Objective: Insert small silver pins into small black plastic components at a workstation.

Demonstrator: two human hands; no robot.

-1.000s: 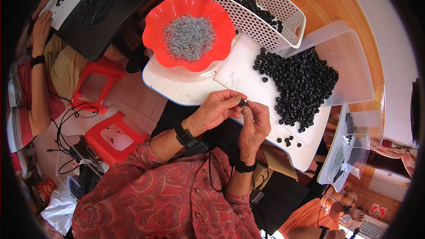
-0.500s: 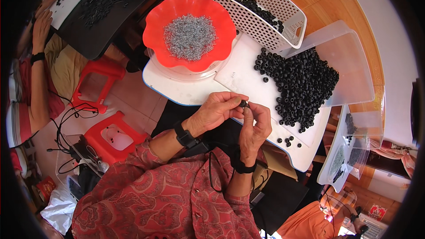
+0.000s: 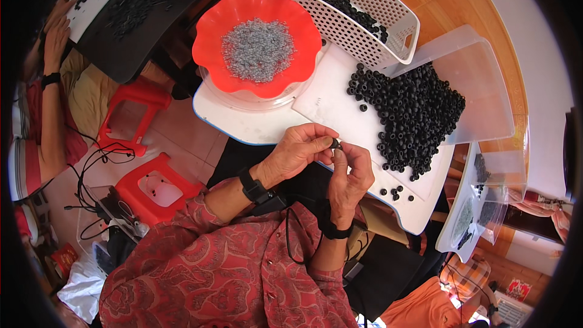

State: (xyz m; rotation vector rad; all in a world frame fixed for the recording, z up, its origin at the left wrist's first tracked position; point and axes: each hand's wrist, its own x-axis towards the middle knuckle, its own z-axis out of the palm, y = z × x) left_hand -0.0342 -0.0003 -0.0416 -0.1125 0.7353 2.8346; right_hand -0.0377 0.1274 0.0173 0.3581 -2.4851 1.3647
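Observation:
Thumb and forefinger of my left hand (image 3: 299, 149) pinch a small round black piece (image 3: 335, 144). My right hand (image 3: 351, 173) is closed too, its fingertips meeting at that same piece; whether they also hold something smaller is hidden. Both hands hover at the near edge of the white table (image 3: 234, 123). Just beyond them on the right lies a heap of small black pieces with holes (image 3: 419, 115). A red wavy-rimmed bowl (image 3: 206, 45) to the left carries a mound of tiny greyish clear parts (image 3: 258, 51).
A white perforated basket (image 3: 352, 23) with more black pieces stands behind. The clear plastic bin (image 3: 486, 94) lies tipped beside the heap. Several loose pieces (image 3: 396, 194) sit near the right edge. Red stools (image 3: 152, 191) and cables are at left; another person's hands (image 3: 57, 27) work at a dark table.
My fingers have shifted slightly around the black piece, and the whole view has moved a little. Both hands stay together at the same spot.

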